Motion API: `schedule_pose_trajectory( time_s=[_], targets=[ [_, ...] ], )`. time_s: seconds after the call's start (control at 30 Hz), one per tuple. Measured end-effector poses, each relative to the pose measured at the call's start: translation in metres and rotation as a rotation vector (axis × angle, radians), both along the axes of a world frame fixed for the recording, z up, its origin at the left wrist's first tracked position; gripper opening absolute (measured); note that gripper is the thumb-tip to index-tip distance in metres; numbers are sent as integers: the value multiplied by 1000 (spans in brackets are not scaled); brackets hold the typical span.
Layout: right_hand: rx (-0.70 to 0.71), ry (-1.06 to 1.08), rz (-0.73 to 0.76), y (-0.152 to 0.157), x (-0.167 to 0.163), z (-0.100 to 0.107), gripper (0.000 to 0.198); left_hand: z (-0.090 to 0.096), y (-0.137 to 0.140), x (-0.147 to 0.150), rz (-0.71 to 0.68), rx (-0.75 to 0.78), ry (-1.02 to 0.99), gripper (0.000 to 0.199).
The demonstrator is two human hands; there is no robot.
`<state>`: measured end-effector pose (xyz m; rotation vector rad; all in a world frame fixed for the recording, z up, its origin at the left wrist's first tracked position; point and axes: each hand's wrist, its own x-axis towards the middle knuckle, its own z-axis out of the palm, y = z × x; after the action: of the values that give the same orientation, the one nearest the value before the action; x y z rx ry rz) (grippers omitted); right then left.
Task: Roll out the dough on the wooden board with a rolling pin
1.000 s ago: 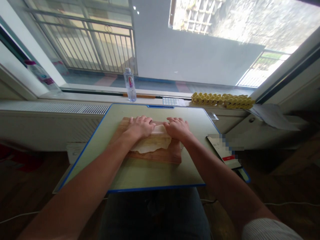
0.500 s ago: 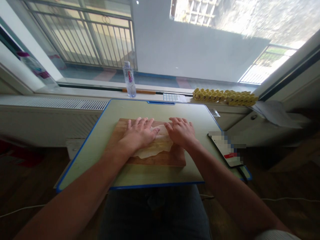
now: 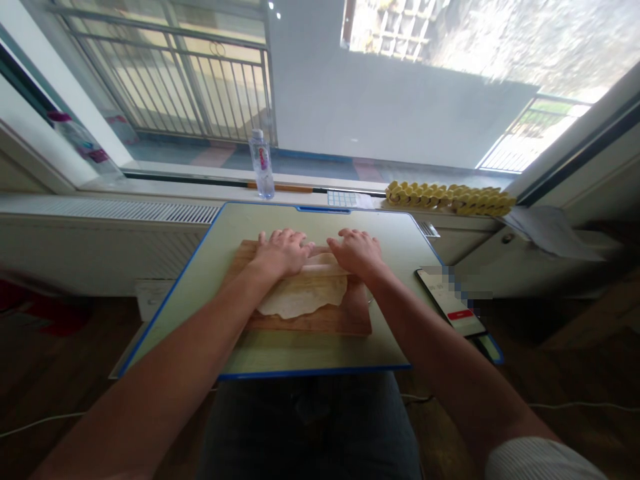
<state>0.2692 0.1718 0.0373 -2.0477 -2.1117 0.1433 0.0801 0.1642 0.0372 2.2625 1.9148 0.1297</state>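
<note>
Resting left hand (image 3: 281, 254) and right hand (image 3: 357, 253) at opposite ends of a pale roll (image 3: 325, 269), mid-frame, with fingers (image 3: 286, 237) bent and slightly apart from one another; cannot tell from above whether closed around anything underneath. Can see dough sheet (image 3: 303, 298) spread just below the roll, at frame centre, on a wooden board (image 3: 359, 315) atop a blue-edged table (image 3: 300, 351). Note clear bottle (image 3: 263, 168) at upper centre, on windowsill (image 3: 215, 192).

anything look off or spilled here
No spill shows. The pale sheet on the wooden board has a wavy, uneven near edge, and blocky pixels oddly cover part of the flat device.
</note>
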Motion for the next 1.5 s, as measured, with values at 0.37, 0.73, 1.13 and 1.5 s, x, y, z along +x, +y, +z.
schedule_pose_trajectory(
  time_s=[0.37,0.73,1.13,1.5],
  targets=[
    [117,-47,69,-62,12,-10,49,-8,-70,10,-21,95,64,70],
    [69,11,22,15,-6,1,46,3,15,-5,3,-6,57,70],
    [80,-47,97,-56,10,-10,52,-13,-58,5,-112,214,56,60],
    [49,55,11,17,-8,-3,51,-1,15,-5,-57,340,39,49]
  ],
)
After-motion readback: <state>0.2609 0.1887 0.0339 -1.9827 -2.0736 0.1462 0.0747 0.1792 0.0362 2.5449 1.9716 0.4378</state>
